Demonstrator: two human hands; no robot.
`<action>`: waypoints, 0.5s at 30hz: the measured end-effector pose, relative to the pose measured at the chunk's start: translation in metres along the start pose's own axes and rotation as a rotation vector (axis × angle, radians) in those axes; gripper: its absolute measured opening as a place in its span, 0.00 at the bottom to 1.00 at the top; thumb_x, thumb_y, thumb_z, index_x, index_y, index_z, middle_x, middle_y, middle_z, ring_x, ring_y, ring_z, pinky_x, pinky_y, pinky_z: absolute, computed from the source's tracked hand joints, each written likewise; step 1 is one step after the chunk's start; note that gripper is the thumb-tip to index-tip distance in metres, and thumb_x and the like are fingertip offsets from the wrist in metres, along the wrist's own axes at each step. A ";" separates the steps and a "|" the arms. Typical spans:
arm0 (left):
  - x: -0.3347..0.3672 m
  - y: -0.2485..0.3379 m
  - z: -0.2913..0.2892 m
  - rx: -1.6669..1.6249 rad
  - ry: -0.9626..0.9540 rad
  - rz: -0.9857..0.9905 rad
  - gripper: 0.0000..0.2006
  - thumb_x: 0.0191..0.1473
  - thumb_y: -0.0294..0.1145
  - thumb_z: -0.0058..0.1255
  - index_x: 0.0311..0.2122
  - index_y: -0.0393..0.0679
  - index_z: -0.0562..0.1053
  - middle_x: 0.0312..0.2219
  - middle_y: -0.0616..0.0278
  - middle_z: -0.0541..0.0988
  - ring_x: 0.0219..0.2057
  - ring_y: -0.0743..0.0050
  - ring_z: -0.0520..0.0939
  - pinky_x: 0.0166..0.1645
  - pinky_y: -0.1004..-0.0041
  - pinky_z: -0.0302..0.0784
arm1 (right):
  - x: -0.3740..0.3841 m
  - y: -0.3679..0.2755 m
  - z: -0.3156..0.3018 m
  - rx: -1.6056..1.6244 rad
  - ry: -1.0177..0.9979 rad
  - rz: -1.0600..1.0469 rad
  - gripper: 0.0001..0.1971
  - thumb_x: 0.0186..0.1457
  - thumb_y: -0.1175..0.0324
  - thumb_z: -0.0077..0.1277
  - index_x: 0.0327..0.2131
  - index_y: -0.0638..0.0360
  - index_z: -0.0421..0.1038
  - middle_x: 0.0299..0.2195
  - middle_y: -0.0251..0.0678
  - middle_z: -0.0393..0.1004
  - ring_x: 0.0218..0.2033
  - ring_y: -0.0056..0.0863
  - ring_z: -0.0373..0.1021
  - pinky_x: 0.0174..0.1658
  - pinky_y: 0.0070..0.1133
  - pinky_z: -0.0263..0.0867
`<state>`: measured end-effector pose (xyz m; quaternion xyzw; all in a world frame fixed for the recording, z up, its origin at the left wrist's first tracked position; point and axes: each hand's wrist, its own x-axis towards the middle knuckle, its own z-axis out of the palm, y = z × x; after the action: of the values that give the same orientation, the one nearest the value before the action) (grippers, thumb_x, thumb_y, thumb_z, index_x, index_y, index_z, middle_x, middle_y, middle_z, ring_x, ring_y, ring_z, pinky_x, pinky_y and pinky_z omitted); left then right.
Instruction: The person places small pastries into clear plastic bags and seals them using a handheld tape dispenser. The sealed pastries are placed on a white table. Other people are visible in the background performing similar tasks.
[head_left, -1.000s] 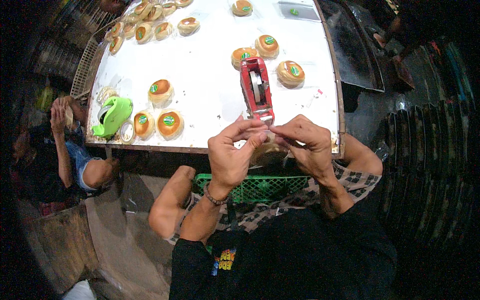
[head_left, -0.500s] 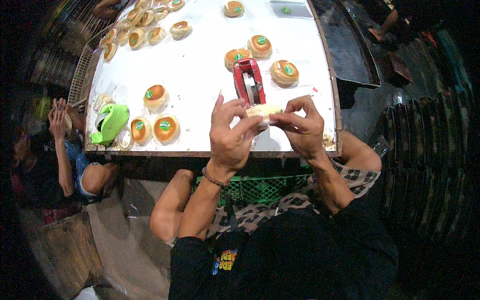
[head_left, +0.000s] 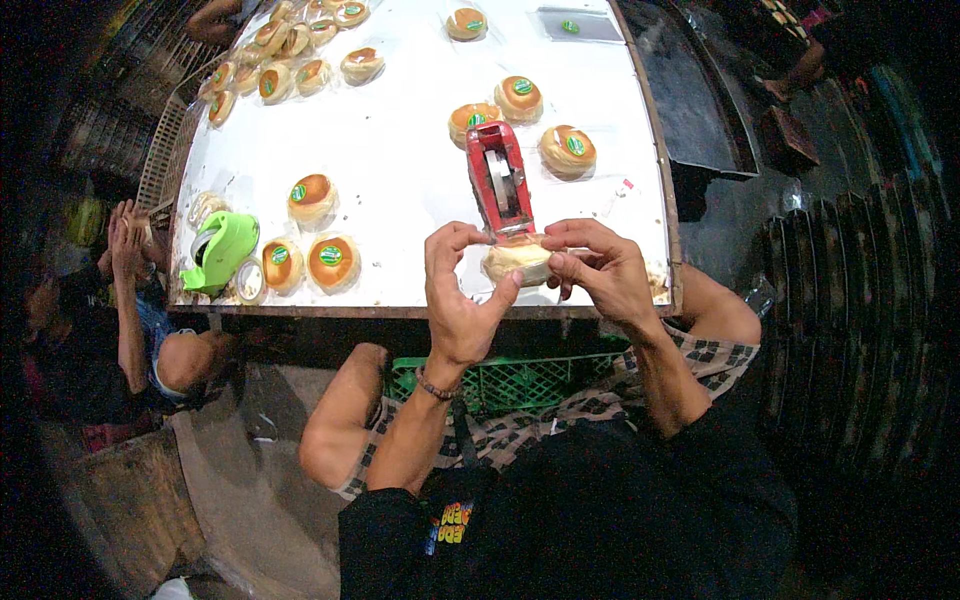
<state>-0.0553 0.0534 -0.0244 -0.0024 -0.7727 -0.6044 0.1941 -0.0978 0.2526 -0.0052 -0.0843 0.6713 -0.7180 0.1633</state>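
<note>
Between my two hands is a pale bun (head_left: 518, 264) tilted on its side, its brown top turned toward the far side. My left hand (head_left: 464, 310) grips its left side, thumb below and fingers above. At the right end, my right hand (head_left: 603, 272) pinches the bun or its clear wrap; the fingers hide which. Just beyond stands a red tape dispenser (head_left: 481, 180) with a roll of tape in it. Near it lie wrapped round buns with green labels, among them one bun (head_left: 568, 150) to the right and another bun (head_left: 519, 98) farther back.
At the left of the white table (head_left: 400, 180) are a green tape dispenser (head_left: 232, 243), a tape roll (head_left: 250, 279) and several wrapped buns. More buns (head_left: 290, 40) pile up at the far left. Clear bags (head_left: 580, 26) lie far right. Another person's hands (head_left: 127, 240) show at the left.
The bun has come down toward me and turned, showing more of its side. My left fingers have spread around it, and my right hand has shifted slightly lower.
</note>
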 end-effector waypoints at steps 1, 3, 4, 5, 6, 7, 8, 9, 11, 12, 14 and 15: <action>-0.003 -0.001 -0.004 0.097 -0.093 0.033 0.27 0.53 0.42 0.63 0.56 0.40 0.71 0.50 0.47 0.73 0.54 0.53 0.74 0.60 0.57 0.68 | -0.004 -0.002 0.002 -0.011 -0.012 0.007 0.12 0.58 0.73 0.60 0.44 0.68 0.77 0.46 0.41 0.75 0.37 0.27 0.77 0.31 0.20 0.77; -0.010 -0.005 -0.006 -0.059 -0.233 -0.051 0.26 0.57 0.45 0.58 0.56 0.39 0.70 0.50 0.47 0.74 0.54 0.55 0.75 0.60 0.59 0.70 | -0.012 -0.004 0.005 -0.036 -0.025 -0.006 0.11 0.59 0.72 0.60 0.43 0.69 0.77 0.45 0.41 0.75 0.36 0.25 0.77 0.31 0.21 0.76; -0.015 -0.008 -0.008 -0.129 -0.298 -0.081 0.26 0.59 0.46 0.56 0.56 0.39 0.70 0.51 0.47 0.75 0.54 0.56 0.76 0.60 0.60 0.70 | -0.016 -0.005 0.006 0.006 -0.046 0.069 0.11 0.59 0.71 0.60 0.43 0.68 0.77 0.44 0.41 0.76 0.36 0.25 0.77 0.33 0.21 0.77; -0.025 -0.007 -0.011 -0.325 -0.351 -0.262 0.24 0.64 0.47 0.50 0.56 0.38 0.69 0.50 0.50 0.77 0.52 0.64 0.78 0.57 0.66 0.74 | -0.017 -0.005 0.005 0.035 -0.054 0.155 0.12 0.60 0.71 0.59 0.44 0.68 0.77 0.43 0.40 0.76 0.35 0.26 0.77 0.35 0.21 0.77; -0.028 -0.012 -0.012 -0.433 -0.338 -0.339 0.23 0.65 0.45 0.49 0.56 0.37 0.70 0.49 0.52 0.78 0.51 0.66 0.79 0.56 0.68 0.75 | -0.017 -0.002 0.007 0.105 -0.106 0.197 0.12 0.60 0.71 0.59 0.44 0.68 0.78 0.42 0.40 0.77 0.35 0.26 0.77 0.36 0.21 0.77; -0.031 -0.017 -0.012 -0.547 -0.315 -0.395 0.22 0.66 0.44 0.48 0.56 0.37 0.70 0.48 0.53 0.78 0.49 0.68 0.79 0.55 0.69 0.75 | -0.011 0.000 0.004 0.076 -0.112 0.294 0.13 0.62 0.66 0.57 0.44 0.68 0.78 0.39 0.41 0.78 0.34 0.30 0.78 0.41 0.25 0.75; -0.033 -0.022 -0.013 -0.661 -0.292 -0.449 0.21 0.66 0.43 0.47 0.56 0.37 0.70 0.47 0.55 0.79 0.48 0.70 0.80 0.53 0.71 0.76 | -0.003 0.004 0.002 -0.110 -0.019 0.286 0.14 0.63 0.64 0.56 0.45 0.67 0.78 0.36 0.39 0.78 0.32 0.27 0.77 0.36 0.22 0.73; -0.036 -0.027 -0.015 -0.720 -0.274 -0.503 0.19 0.67 0.39 0.45 0.56 0.36 0.70 0.47 0.56 0.79 0.47 0.75 0.79 0.52 0.74 0.76 | 0.008 0.010 0.003 -0.258 0.054 0.231 0.15 0.65 0.62 0.54 0.45 0.66 0.78 0.33 0.37 0.78 0.31 0.24 0.75 0.32 0.20 0.70; -0.037 -0.038 -0.019 -0.670 -0.316 -0.602 0.19 0.67 0.37 0.45 0.57 0.36 0.69 0.46 0.57 0.79 0.45 0.77 0.79 0.51 0.75 0.75 | 0.037 0.027 0.007 -0.433 0.249 0.049 0.19 0.64 0.57 0.54 0.42 0.67 0.80 0.31 0.38 0.79 0.31 0.23 0.73 0.32 0.22 0.68; -0.037 -0.043 -0.021 -0.636 -0.336 -0.661 0.19 0.67 0.36 0.45 0.57 0.36 0.69 0.45 0.58 0.79 0.44 0.78 0.79 0.50 0.76 0.75 | 0.048 0.033 0.008 -0.519 0.231 0.006 0.20 0.63 0.56 0.55 0.40 0.68 0.81 0.31 0.40 0.79 0.31 0.24 0.73 0.34 0.23 0.68; -0.037 -0.052 -0.021 -0.534 -0.460 -0.658 0.20 0.66 0.36 0.48 0.58 0.36 0.69 0.44 0.58 0.79 0.43 0.79 0.78 0.49 0.77 0.74 | 0.066 0.042 0.013 -0.730 0.243 0.133 0.22 0.62 0.53 0.56 0.37 0.68 0.82 0.32 0.42 0.80 0.33 0.25 0.73 0.37 0.25 0.68; -0.035 -0.056 -0.019 -0.489 -0.519 -0.647 0.21 0.65 0.35 0.49 0.59 0.36 0.69 0.43 0.59 0.79 0.42 0.80 0.78 0.49 0.77 0.74 | 0.069 0.043 0.012 -0.500 0.156 0.259 0.23 0.59 0.51 0.58 0.32 0.69 0.83 0.32 0.45 0.80 0.33 0.25 0.73 0.36 0.25 0.67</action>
<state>-0.0305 0.0283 -0.0831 0.0417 -0.5917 -0.7773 -0.2096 -0.1529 0.2150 -0.0533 0.0203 0.8431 -0.5079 0.1757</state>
